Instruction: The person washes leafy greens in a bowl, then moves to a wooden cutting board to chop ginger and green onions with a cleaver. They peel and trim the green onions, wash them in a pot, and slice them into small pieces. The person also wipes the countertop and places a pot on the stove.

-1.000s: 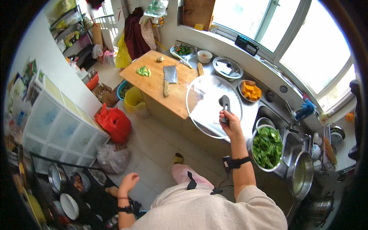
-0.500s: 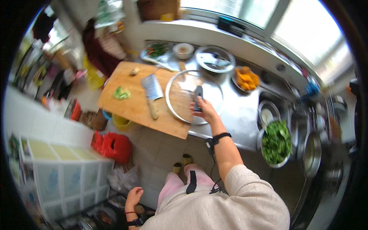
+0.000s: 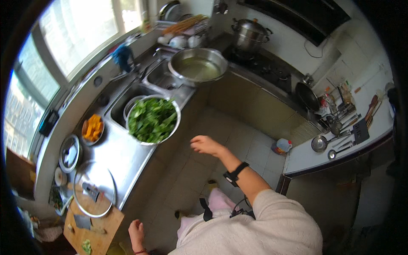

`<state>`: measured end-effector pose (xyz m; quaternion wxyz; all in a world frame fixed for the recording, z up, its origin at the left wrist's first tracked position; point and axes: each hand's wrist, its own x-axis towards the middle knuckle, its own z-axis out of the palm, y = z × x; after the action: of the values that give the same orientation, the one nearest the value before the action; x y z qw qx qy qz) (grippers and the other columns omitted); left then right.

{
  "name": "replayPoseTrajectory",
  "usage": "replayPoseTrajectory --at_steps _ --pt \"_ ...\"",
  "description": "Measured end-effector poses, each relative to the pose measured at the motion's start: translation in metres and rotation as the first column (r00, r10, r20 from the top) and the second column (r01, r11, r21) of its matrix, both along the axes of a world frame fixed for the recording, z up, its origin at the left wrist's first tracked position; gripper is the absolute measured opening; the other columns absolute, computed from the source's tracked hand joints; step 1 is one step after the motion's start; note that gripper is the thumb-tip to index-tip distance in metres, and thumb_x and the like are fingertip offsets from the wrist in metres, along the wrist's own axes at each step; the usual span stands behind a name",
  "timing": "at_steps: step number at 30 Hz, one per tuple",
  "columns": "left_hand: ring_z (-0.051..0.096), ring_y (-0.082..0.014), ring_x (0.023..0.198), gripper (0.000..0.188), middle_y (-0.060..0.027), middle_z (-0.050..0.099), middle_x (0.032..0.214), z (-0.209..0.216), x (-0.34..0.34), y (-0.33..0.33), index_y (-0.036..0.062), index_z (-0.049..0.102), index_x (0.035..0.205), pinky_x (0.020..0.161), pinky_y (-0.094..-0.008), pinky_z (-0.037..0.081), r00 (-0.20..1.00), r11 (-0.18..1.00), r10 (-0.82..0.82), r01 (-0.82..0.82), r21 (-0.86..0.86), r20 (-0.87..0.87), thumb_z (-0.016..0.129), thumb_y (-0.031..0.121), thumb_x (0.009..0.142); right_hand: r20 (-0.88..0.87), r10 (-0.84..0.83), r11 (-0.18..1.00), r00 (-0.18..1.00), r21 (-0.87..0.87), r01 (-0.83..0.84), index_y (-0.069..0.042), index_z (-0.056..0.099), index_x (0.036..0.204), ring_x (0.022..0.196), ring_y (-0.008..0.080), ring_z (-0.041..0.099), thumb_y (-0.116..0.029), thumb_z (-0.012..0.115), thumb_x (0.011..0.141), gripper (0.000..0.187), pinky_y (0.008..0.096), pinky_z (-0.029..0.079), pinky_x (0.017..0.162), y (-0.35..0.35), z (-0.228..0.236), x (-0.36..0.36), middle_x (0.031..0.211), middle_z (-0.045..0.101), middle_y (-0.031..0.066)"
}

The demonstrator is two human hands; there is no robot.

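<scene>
My right hand (image 3: 206, 145) reaches out over the floor, its fingers loosely bent with nothing in them. It is nearest to a bowl of green leaves (image 3: 153, 120) on the counter's edge and does not touch it. My left hand (image 3: 136, 233) hangs low near the wooden cutting board (image 3: 111, 222), relaxed and holding nothing I can see. A glass lid (image 3: 104, 178) with a dark handle lies partly on the board and partly on the steel counter. Beside it on the board are a cleaver (image 3: 82, 221) and a few chopped green pieces (image 3: 86, 246).
A wide metal basin of liquid (image 3: 197, 66) stands by the double sink (image 3: 131, 95). Orange chunks fill a bowl (image 3: 93, 128) near a lidded dish (image 3: 70, 153). On the stove sits a steel pot (image 3: 250, 36). Ladles (image 3: 319, 143) and a wok (image 3: 307, 96) lie at the right.
My right hand has let go of the glass lid's handle and drawn away from it. My view has turned right, bringing the stove and side counter into sight.
</scene>
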<state>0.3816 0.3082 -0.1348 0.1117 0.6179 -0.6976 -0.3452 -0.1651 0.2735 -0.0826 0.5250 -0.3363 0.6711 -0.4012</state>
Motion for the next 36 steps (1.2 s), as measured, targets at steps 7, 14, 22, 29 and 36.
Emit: replayPoseTrajectory --at_steps 7,14,22,29,36 --pt "0.067 -0.0293 0.089 0.022 -0.0167 0.066 0.099 0.023 -0.266 -0.024 -0.0022 0.064 0.106 0.078 -0.0362 0.053 0.921 0.919 -0.386 0.379 -0.11 -0.047 0.068 0.006 0.086 -0.001 -0.435 0.9 0.9 0.031 0.435 -0.005 0.059 0.114 0.079 0.0101 0.062 -0.022 0.057 0.099 0.023 0.0253 0.053 0.066 0.177 -0.037 -0.256 0.098 0.067 0.0052" --pt "0.064 -0.0371 0.093 0.026 -0.019 0.065 0.101 0.001 -0.496 -0.001 -0.0014 0.065 0.107 0.077 -0.0407 0.053 0.808 0.817 -0.557 0.575 0.052 -0.192 0.07 0.009 0.083 -0.109 -0.422 0.868 0.9 0.239 0.435 -0.006 0.06 0.112 0.08 0.0118 0.063 -0.025 0.057 0.098 0.024 0.0297 0.053 0.067 0.263 -0.061 -0.425 0.096 0.067 0.004" --pt "0.063 -0.0392 0.094 0.027 -0.0183 0.066 0.102 -0.05 -0.64 -0.064 0.0037 0.067 0.107 0.08 -0.044 0.053 0.804 0.8 -0.59 0.595 0.081 -0.08 0.07 0.014 0.082 -0.28 -0.47 0.844 0.837 0.136 0.52 -0.003 0.056 0.121 0.083 0.0128 0.064 -0.018 0.058 0.097 0.028 0.0282 0.054 0.067 0.181 -0.034 -0.609 0.097 0.067 0.0066" --pt "0.062 -0.0401 0.092 0.025 -0.0195 0.066 0.101 -0.094 -0.759 -0.095 0.0026 0.066 0.106 0.08 -0.0445 0.053 0.772 0.771 -0.619 0.632 0.077 -0.142 0.069 0.014 0.084 -0.949 0.153 0.972 0.276 0.194 0.13 -0.001 0.058 0.124 0.107 0.031 0.063 -0.02 0.063 0.091 0.038 0.037 0.049 0.092 0.146 0.062 -0.705 0.115 0.066 0.0168" --pt "0.062 -0.0376 0.095 0.028 -0.0189 0.066 0.103 -0.081 -0.953 -0.056 0.0006 0.063 0.109 0.083 -0.0442 0.052 0.593 0.684 -0.672 0.727 -0.064 -0.443 0.067 0.015 0.086 -0.961 -0.157 0.732 0.227 0.041 0.68 0.006 0.044 0.137 0.127 0.0368 0.048 -0.03 0.071 0.087 0.067 0.0433 0.037 0.107 0.316 0.081 -0.72 0.135 0.05 0.0257"
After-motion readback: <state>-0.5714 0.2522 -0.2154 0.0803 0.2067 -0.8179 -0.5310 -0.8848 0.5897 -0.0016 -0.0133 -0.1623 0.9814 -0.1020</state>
